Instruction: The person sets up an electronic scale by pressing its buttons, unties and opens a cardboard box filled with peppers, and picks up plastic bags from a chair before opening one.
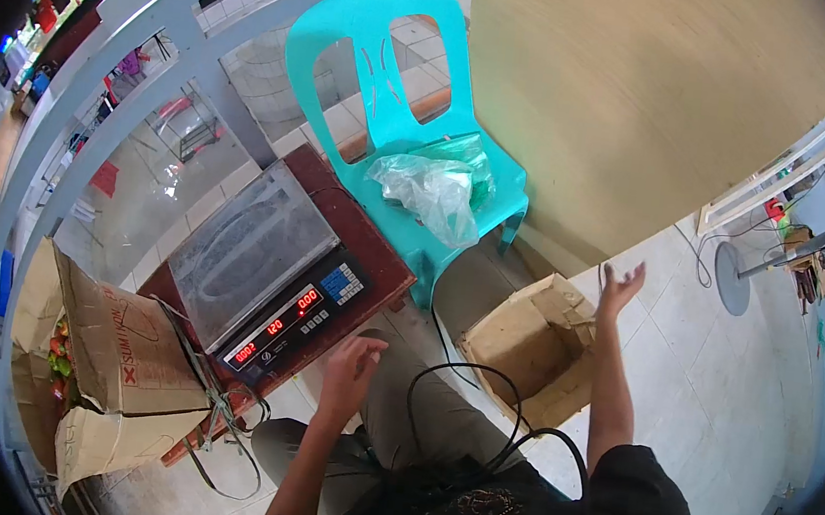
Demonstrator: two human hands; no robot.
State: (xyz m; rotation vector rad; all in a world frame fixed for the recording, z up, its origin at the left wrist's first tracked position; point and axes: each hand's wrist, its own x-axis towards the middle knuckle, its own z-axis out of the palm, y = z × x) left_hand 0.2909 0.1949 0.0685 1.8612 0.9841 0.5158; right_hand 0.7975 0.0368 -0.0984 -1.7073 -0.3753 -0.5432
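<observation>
My left hand (350,372) is over my thigh, beside the front corner of a digital weighing scale (258,246). Its fingers are curled in, and nothing shows in them. The scale sits on a dark red wooden table (386,267), its metal pan bare and red digits lit on its panel. Out to the right, my right hand (622,288) is raised with fingers apart and holds nothing. Just below and left of it stands an open cardboard box (533,351) on the floor, with only its bare inside visible.
A turquoise plastic chair (400,136) behind the table bears clear and green plastic bags (440,190). At left, an open carton (136,349) contains red and green produce (60,361). A black cable (466,369) loops over my lap. A fan (732,276) stands right of a wooden panel (640,100).
</observation>
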